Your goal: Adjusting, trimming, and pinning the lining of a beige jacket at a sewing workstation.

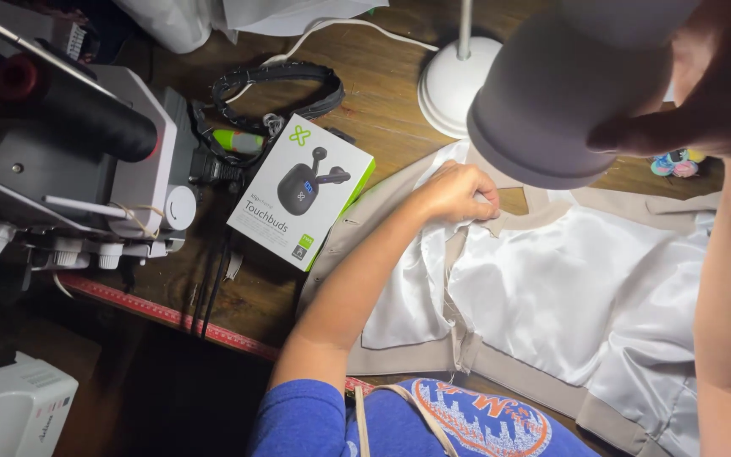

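My left hand [457, 193] is closed on a fold of the white satin lining [552, 288] of a beige garment [509, 372] spread on the wooden table [382, 76]. Near the camera at the top right, my right hand [687, 93] grips the grey lamp shade [564, 93]. The shade hangs over the garment's upper edge and hides part of it.
A white sewing machine [141, 169] with a black thread cone stands at the left. A white earbuds box [302, 201], a black strap [277, 80] and the lamp's round white base [450, 85] lie behind the garment. A red ruler [162, 313] lines the table's edge.
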